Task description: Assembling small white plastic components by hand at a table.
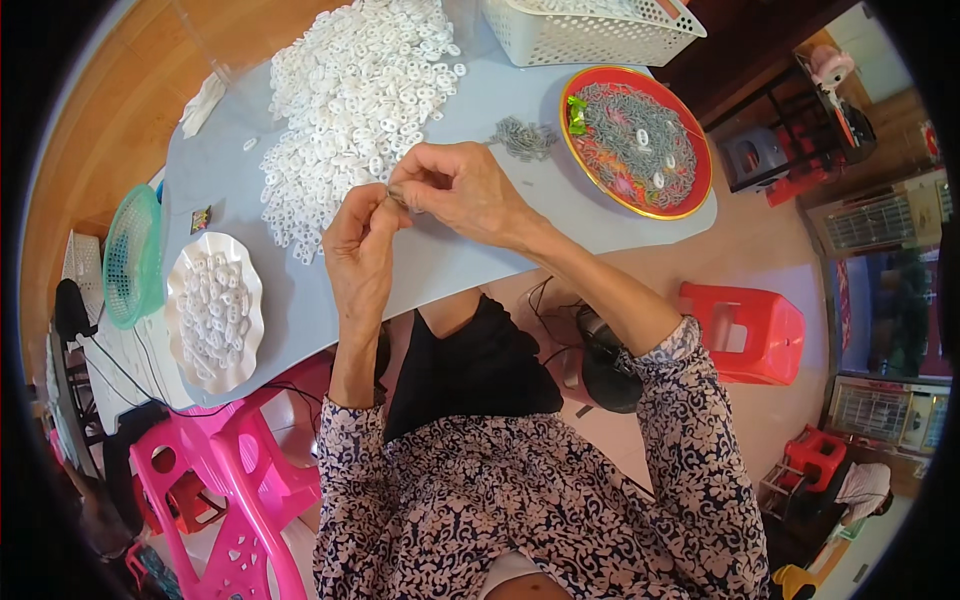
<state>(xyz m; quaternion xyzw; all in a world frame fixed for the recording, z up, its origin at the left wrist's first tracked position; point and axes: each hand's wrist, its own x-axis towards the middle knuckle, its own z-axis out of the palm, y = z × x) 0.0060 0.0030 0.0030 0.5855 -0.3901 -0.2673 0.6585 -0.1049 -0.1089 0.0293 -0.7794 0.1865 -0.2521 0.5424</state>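
Observation:
Over the table's front edge, my left hand [362,245] and my right hand [468,193] meet fingertip to fingertip. Both are closed in a pinch, and what lies between them is too small and covered to name. Just beyond is a large heap of small white oval plastic pieces with holes [350,110]. To the right of my right hand lies a loose little pile of thin grey metal pieces [524,138]. More of these grey pieces fill a red round tray [701,178] with a gold rim, a few white pieces lying on top.
A scalloped white dish [257,300] of finished-looking white pieces stands at the table's left, near a green basket [150,262]. A white perforated basket [590,45] is at the back right. Pink chair [262,510] and red stool [775,335] flank me. Cables hang at the left edge.

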